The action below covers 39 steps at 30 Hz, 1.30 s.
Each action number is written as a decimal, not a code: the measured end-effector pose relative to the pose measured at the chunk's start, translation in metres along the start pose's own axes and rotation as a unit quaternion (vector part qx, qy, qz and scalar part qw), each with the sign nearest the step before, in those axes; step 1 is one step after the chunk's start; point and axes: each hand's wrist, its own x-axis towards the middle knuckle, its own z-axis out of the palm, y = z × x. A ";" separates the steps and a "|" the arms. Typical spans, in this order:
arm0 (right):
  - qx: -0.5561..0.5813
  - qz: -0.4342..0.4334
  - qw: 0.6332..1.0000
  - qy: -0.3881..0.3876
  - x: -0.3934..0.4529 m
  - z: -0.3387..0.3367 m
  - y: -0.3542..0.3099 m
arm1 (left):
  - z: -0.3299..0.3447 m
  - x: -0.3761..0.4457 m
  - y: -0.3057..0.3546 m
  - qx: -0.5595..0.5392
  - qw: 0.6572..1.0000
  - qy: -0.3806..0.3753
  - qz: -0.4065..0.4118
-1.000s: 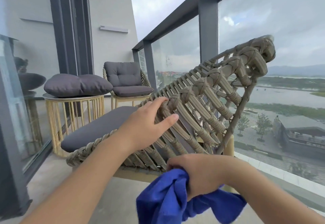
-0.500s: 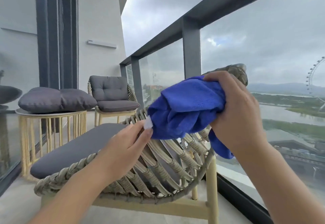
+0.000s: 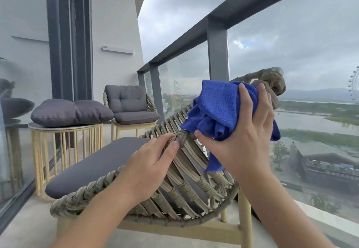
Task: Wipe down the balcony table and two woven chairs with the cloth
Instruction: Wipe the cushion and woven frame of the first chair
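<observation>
Blue cloth (image 3: 217,109): bunched under my right hand (image 3: 246,135), fingers spread, pressed against near woven chair (image 3: 174,185) backrest; my left hand (image 3: 149,162) pinches its rim.

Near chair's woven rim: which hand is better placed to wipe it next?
Right hand: it presses the blue cloth against the rim. Left hand only grips the weave, steadying.

Blue cloth on the near woven chair's back rim

The bunched blue cloth (image 3: 219,109) drapes the woven top rim of the near chair (image 3: 186,189); beyond the near chair stand the slatted round table (image 3: 66,131) and the far chair (image 3: 130,109), grey-cushioned.
</observation>
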 end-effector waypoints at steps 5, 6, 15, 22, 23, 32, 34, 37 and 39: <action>0.061 -0.004 0.996 0.060 0.008 0.004 0.012 | 0.000 0.001 -0.003 0.006 1.000 0.001 0.008; 0.077 -0.005 0.994 0.071 0.009 0.003 0.015 | 0.000 0.001 -0.003 0.011 1.000 0.000 0.010; 0.184 0.044 0.962 0.199 0.030 -0.025 0.061 | -0.002 -0.004 0.004 0.056 0.998 -0.016 0.008; 0.265 0.119 0.947 0.140 -0.005 0.000 0.076 | -0.001 -0.005 0.010 0.079 0.997 -0.012 0.007; 0.267 0.109 0.948 0.135 -0.014 0.006 0.075 | -0.001 -0.005 0.010 0.079 0.997 -0.013 0.006; 0.280 0.065 0.953 0.095 -0.044 0.013 0.070 | 0.001 -0.004 0.012 0.081 0.997 -0.010 0.005; 0.295 0.065 0.950 0.082 -0.058 0.017 0.066 | 0.001 -0.003 0.012 0.082 0.997 -0.011 0.006; 0.299 0.070 0.950 0.051 -0.075 0.024 0.065 | 0.002 -0.002 0.009 0.083 0.996 -0.011 0.006; 0.300 0.053 0.951 0.045 -0.076 0.022 0.065 | 0.002 -0.002 0.009 0.077 0.997 -0.008 0.011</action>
